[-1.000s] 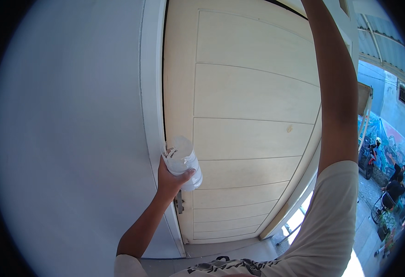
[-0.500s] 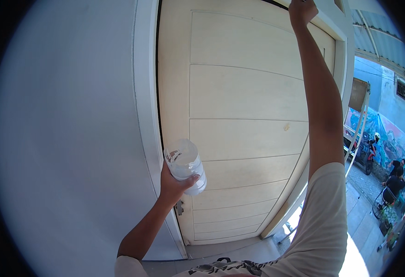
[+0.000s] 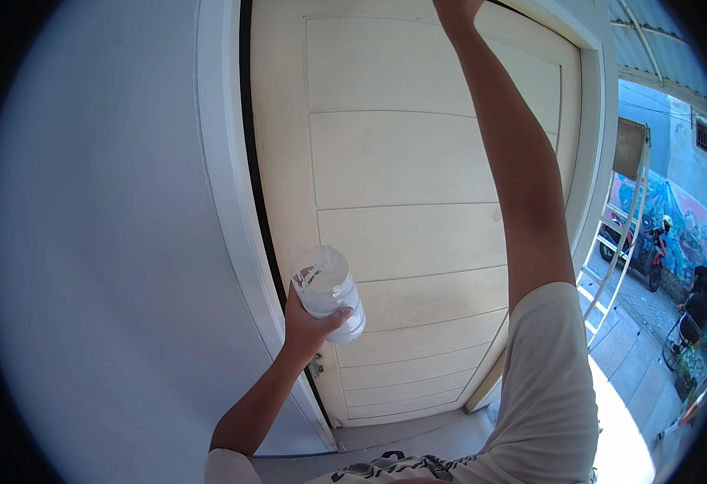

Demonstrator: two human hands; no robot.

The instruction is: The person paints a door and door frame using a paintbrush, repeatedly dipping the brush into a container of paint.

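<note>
Daylight enters from the right; direct sun clips the pavement (image 3: 621,427) to white. The cream panelled door (image 3: 406,242) receives soft, even shade. The left wall (image 3: 111,242) reads dim and bluish. Fisheye distortion bows the white door frame (image 3: 231,161). Black vignetting surrounds the view; the distant motorcycle (image 3: 654,260) lacks fine detail.

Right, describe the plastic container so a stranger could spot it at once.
Start with the cream panelled door. By its lower left side, the person's left hand holds a translucent, roughly cylindrical plastic container. Its open top and white-smeared wall set it apart from the small metal door fitting just below.
</note>
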